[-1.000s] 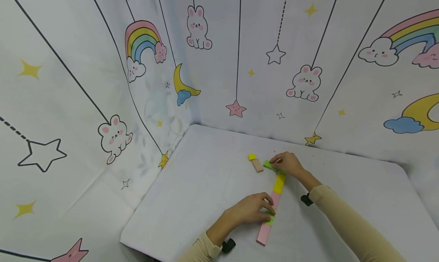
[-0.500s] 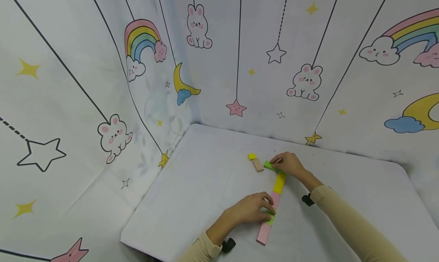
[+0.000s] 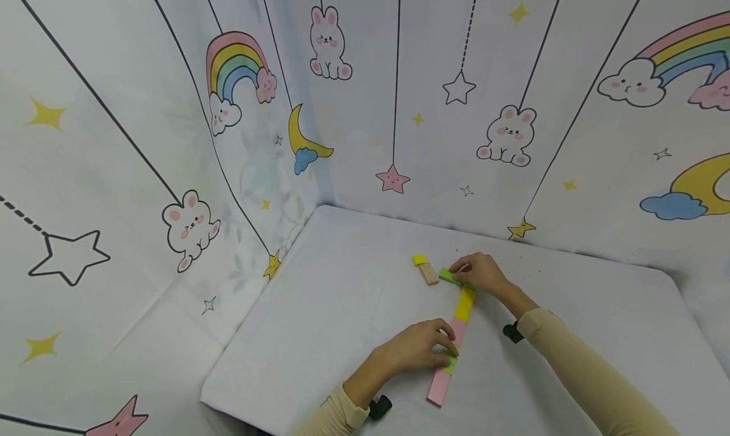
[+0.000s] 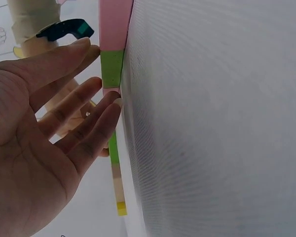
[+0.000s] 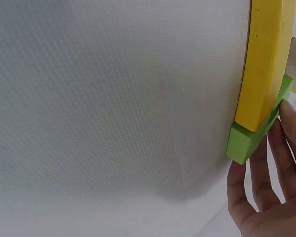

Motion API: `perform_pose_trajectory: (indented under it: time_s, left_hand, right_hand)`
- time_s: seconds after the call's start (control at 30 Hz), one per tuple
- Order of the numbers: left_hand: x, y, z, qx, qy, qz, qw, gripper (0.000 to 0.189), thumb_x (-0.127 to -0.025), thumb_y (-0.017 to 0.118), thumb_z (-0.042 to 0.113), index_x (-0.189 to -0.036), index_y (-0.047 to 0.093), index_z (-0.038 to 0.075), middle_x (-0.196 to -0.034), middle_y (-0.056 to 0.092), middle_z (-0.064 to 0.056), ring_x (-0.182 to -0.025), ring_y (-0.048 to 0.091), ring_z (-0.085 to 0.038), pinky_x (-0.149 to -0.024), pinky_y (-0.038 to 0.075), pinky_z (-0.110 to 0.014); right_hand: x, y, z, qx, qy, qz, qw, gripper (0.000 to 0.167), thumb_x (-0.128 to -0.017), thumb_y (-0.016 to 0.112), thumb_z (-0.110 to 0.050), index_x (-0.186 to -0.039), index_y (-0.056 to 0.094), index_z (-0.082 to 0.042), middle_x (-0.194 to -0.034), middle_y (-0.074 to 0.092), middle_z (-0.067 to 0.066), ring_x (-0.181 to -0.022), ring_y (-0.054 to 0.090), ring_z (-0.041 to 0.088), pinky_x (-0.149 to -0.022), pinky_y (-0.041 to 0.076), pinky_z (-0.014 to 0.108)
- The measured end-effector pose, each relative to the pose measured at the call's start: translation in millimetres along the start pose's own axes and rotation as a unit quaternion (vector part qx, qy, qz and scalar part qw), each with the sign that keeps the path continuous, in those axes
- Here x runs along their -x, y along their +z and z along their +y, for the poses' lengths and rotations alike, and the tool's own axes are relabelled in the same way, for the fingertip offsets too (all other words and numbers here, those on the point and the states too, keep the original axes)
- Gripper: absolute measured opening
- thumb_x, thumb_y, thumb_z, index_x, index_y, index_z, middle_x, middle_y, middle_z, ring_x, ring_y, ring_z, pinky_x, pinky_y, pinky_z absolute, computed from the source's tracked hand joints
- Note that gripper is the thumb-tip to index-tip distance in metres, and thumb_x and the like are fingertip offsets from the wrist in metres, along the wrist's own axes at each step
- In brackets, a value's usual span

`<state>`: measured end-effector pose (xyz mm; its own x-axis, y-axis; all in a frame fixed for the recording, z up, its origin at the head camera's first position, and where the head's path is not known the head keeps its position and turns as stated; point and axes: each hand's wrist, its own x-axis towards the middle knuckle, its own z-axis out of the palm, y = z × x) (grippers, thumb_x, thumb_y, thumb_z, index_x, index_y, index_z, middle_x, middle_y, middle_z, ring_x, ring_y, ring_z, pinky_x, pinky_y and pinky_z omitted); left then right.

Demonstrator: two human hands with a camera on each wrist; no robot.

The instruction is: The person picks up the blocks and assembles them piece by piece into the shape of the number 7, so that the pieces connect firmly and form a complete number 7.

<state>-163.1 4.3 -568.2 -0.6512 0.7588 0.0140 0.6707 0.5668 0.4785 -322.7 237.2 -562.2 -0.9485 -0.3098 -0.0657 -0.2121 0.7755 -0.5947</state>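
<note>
A line of flat toy blocks runs away from me on the white table: a pink block (image 3: 438, 388), a small green block (image 3: 448, 366), another pink block (image 3: 458, 330) and a yellow block (image 3: 464, 305). Across its far end lies a long green block (image 3: 447, 275). My left hand (image 3: 415, 347) touches the line at the small green block, its fingers loosely extended along the side in the left wrist view. My right hand (image 3: 481, 276) reaches over the long green block; in the right wrist view its fingertips and thumb touch the outer side, with the yellow block (image 5: 265, 59) against the other side.
Left of the long green block lie a plain wooden block (image 3: 429, 274) and a small yellow block (image 3: 419, 260), end to end. The table (image 3: 319, 309) is covered in white cloth. Printed curtains (image 3: 365, 119) stand behind and at the left.
</note>
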Motion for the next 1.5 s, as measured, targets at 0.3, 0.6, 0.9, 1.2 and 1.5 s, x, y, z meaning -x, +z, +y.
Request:
perform_pose_trajectory:
  time_s: [0.3,0.6,0.9,1.2,1.5]
  left_hand:
    - [0.3,-0.9,0.9,-0.003,-0.005,-0.002,1.0,0.023,-0.098,0.076,0.03,-0.12,0.079,0.028,-0.133,0.06,0.01,-0.121,0.055,0.0,-0.103,0.043,-0.016]
    - [1.7,-1.7,2.0,0.006,-0.006,-0.002,1.0,0.023,-0.098,0.075,0.03,-0.121,0.079,0.027,-0.134,0.06,0.009,-0.121,0.055,0.0,-0.103,0.043,-0.016]
    - [0.5,-1.8,0.8,-0.004,0.005,0.0,1.0,0.023,-0.099,0.074,0.03,-0.121,0.079,0.026,-0.135,0.06,0.008,-0.122,0.055,-0.001,-0.104,0.042,-0.016]
    - [0.1,-0.3,-1.3,0.001,0.001,-0.001,1.0,0.023,-0.099,0.074,0.03,-0.121,0.079,0.027,-0.135,0.06,0.009,-0.122,0.055,-0.001,-0.104,0.042,-0.016]
    - [0.8,-1.0,-0.6,0.008,-0.003,-0.002,1.0,0.022,-0.099,0.074,0.03,-0.121,0.079,0.027,-0.135,0.06,0.009,-0.123,0.055,-0.001,-0.105,0.042,-0.017]
  right_hand:
    - [1.5,-1.3,-1.5,-0.001,0.0,-0.004,1.0,0.015,-0.093,0.079,-0.015,-0.108,0.082,-0.013,-0.109,0.077,0.007,-0.102,0.07,0.03,-0.082,0.06,0.041]
    - [-0.4,0.7,1.8,0.0,0.006,-0.007,1.0,0.015,-0.093,0.08,-0.017,-0.108,0.083,-0.015,-0.109,0.077,0.006,-0.1,0.069,0.027,-0.08,0.059,0.039]
    - [0.4,-0.3,1.6,-0.004,0.015,-0.008,0.9998,0.014,-0.093,0.081,-0.018,-0.107,0.083,-0.016,-0.108,0.076,0.005,-0.098,0.068,0.026,-0.08,0.059,0.038]
    - [-0.3,-0.9,0.6,-0.01,0.023,-0.01,0.9996,0.015,-0.093,0.08,-0.018,-0.108,0.082,-0.015,-0.109,0.076,0.006,-0.099,0.068,0.026,-0.08,0.059,0.037]
    - [-1.2,0.0,1.9,-0.013,0.026,-0.013,0.9995,0.016,-0.093,0.08,-0.018,-0.108,0.082,-0.015,-0.111,0.076,0.007,-0.1,0.069,0.027,-0.081,0.059,0.038]
